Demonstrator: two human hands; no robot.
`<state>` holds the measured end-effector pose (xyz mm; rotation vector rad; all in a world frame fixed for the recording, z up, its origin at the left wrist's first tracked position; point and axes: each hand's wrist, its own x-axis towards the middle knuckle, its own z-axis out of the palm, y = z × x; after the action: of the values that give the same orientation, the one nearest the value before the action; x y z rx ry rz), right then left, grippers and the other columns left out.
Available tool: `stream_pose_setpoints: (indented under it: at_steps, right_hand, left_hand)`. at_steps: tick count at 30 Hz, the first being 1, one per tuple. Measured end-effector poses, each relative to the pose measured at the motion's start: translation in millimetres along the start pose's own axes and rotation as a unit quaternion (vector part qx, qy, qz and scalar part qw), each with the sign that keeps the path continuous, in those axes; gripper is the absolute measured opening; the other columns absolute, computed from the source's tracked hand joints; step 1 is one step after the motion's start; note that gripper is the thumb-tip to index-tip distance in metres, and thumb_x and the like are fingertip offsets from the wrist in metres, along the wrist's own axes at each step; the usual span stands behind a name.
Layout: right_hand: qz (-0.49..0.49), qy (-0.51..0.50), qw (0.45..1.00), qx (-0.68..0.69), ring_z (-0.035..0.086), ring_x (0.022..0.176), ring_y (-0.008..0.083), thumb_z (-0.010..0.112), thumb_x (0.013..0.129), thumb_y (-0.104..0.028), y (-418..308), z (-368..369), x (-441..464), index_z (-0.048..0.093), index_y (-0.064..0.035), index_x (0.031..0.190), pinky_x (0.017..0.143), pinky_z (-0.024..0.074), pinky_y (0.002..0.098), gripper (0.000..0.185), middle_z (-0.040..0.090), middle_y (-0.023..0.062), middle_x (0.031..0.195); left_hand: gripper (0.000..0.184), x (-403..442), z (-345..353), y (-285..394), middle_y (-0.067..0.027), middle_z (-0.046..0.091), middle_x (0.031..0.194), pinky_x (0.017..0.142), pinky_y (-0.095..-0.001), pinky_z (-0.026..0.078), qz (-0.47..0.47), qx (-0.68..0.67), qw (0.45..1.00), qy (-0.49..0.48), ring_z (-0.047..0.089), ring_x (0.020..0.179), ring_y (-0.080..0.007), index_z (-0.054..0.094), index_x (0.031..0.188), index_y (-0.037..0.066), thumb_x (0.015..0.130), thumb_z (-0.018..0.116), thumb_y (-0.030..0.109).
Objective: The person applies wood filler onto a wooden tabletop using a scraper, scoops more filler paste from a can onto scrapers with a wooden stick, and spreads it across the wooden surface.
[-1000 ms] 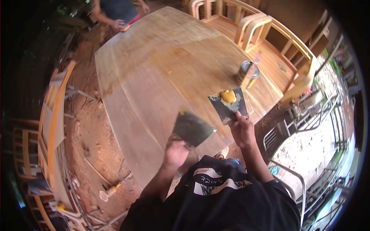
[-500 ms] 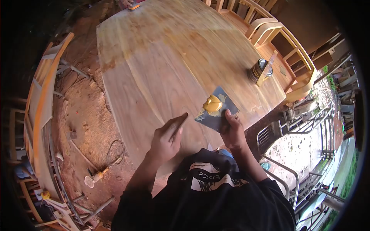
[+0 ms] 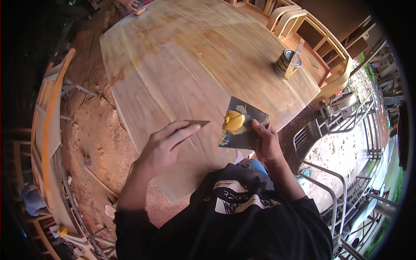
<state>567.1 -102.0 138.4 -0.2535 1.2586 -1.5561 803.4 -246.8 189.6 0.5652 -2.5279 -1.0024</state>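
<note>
My left hand (image 3: 167, 141) is closed on a thin dark plate (image 3: 197, 124), seen nearly edge-on over the wooden tabletop (image 3: 173, 82). My right hand (image 3: 268, 141) grips the right edge of a dark square plate (image 3: 245, 132), thumb on top. A mound of yellow paste (image 3: 234, 121) lies on the left part of that plate, with dried smears around it. The two plates are apart. Toward the table's right edge stands an open can (image 3: 287, 63), with a flat strip (image 3: 295, 56) upright against it.
At the far left end of the table, another person's hand (image 3: 130, 5) is beside an orange block (image 3: 139, 11). Wooden chairs (image 3: 299, 26) stand beyond the right edge. Metal frames (image 3: 342, 173) are at the right, a long curved wooden piece (image 3: 47, 125) at the left.
The left plate has turned from face-up to nearly edge-on, and my left hand has shifted left. The right plate with the paste has moved left and turned. The camera view has shifted.
</note>
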Motion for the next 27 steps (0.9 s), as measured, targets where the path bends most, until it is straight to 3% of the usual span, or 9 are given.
stream_pose_setpoints:
  at_steps: [1,4,7,10,17,22,25,27]
  right_hand:
    - [0.001,0.005,1.0,-0.013,0.043,0.041,0.0038,0.055,0.089,-0.021,1,-1,-1,0.06,-0.0025,0.087,0.035,0.0286,0.0187,0.019,0.055,-0.0008,0.061]
    - [-0.005,0.0,1.0,-0.028,0.041,0.038,0.0041,0.055,0.089,-0.021,2,3,-7,0.061,-0.0019,0.085,0.035,0.0285,0.0198,0.02,0.055,-0.0008,0.057]
    - [-0.008,0.011,0.999,-0.034,0.042,0.039,0.0035,0.054,0.09,-0.021,-4,13,-12,0.061,-0.0015,0.085,0.035,0.028,0.0199,0.021,0.055,-0.0008,0.059]
    - [-0.008,0.006,0.999,-0.037,0.043,0.043,0.0034,0.053,0.091,-0.021,-1,6,-9,0.061,-0.0009,0.087,0.037,0.0287,0.0194,0.022,0.057,-0.0008,0.063]
    - [-0.065,0.013,0.993,-0.098,0.04,0.045,0.0016,0.053,0.091,-0.023,0,3,26,0.06,-0.0029,0.082,0.039,0.0272,0.02,0.023,0.053,-0.0039,0.06]
    - [0.005,-0.015,0.991,-0.133,0.036,0.043,0.0014,0.055,0.09,-0.024,2,-21,85,0.058,-0.0047,0.073,0.038,0.0238,0.0216,0.026,0.046,-0.0059,0.053]
    - [0.012,0.018,0.988,-0.154,0.035,0.042,0.0026,0.057,0.089,-0.025,-4,-26,125,0.054,-0.0067,0.066,0.038,0.0229,0.0217,0.03,0.044,-0.0054,0.051]
    - [0.019,0.05,0.986,-0.161,0.036,0.044,0.0037,0.059,0.087,-0.026,-12,-39,157,0.051,-0.0077,0.064,0.04,0.0245,0.0219,0.031,0.043,-0.0049,0.052]
  left_hand:
    - [0.048,6,-12,9,-0.0162,0.058,0.109,0.083,-0.0365,0.05,0.052,0.042,0.998,-0.021,0.058,0.096,-0.0339,0.058,0.115,0.011,0.073,0.051,-0.011]
    - [0.046,21,-28,31,-0.0146,0.057,0.106,0.086,-0.0394,0.048,0.148,0.128,0.974,-0.117,0.057,0.097,-0.0337,0.061,0.112,0.013,0.07,0.055,-0.006]
    - [0.033,34,-23,37,-0.0155,0.056,0.099,0.09,-0.042,0.043,0.189,0.172,0.954,-0.156,0.054,0.099,-0.0319,0.061,0.109,0.011,0.077,0.052,0.01]
    - [0.039,49,-14,42,-0.0152,0.055,0.102,0.09,-0.045,0.045,0.176,0.177,0.954,-0.168,0.054,0.099,-0.0332,0.062,0.108,0.014,0.072,0.054,0.002]
    - [0.038,81,27,15,-0.014,0.055,0.102,0.088,-0.0437,0.045,0.135,0.173,0.96,-0.175,0.054,0.099,-0.0327,0.062,0.107,0.013,0.072,0.052,0.001]
    - [0.037,112,40,-16,-0.013,0.057,0.1,0.085,-0.0417,0.046,0.05,0.15,0.965,-0.208,0.055,0.096,-0.0319,0.063,0.105,0.011,0.072,0.051,0.0]
    - [0.041,129,37,-47,-0.0136,0.06,0.097,0.085,-0.0402,0.046,-0.074,0.095,0.904,-0.41,0.057,0.091,-0.0342,0.063,0.107,0.011,0.072,0.048,-0.005]
    - [0.042,132,40,-99,-0.013,0.062,0.097,0.086,-0.0375,0.045,-0.091,-0.016,0.921,-0.38,0.059,0.089,-0.0302,0.062,0.109,0.009,0.072,0.047,-0.005]
